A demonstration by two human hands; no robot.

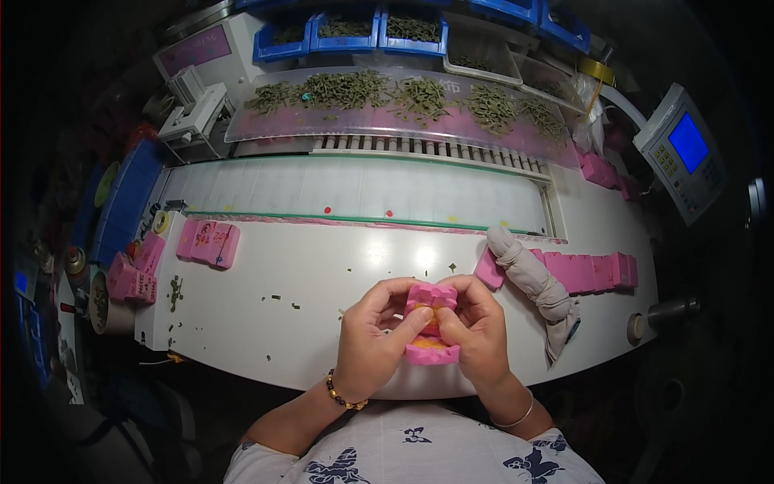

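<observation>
- A big white surface (266, 282) is spread across the middle of the view, speckled with little green bits, with a white conveyor strip (355, 189) running along its far side.
- Past the strip, a long clear tray (403, 121) is piled with small green parts, and blue bins (347, 32) are lined up behind it.
- A control box with a blue screen (685, 149) is mounted off to the right.
- A row of pink blocks (588, 270) is laid out on the right side of the surface, with a knotted grey cloth (536, 278) draped just beside them.
- More pink blocks (208, 242) are parked on the left, well apart from the hands.
- A pink mould (431, 323) with something orange inside is held up just above the near edge of the surface, between both hands.
- The left hand (372, 327) is wrapped on the mould's left side, fingers curled shut on it and thumb pressed across the middle.
- The right hand (477, 327) is clamped on the right side the same way, fingers closed on the mould.
</observation>
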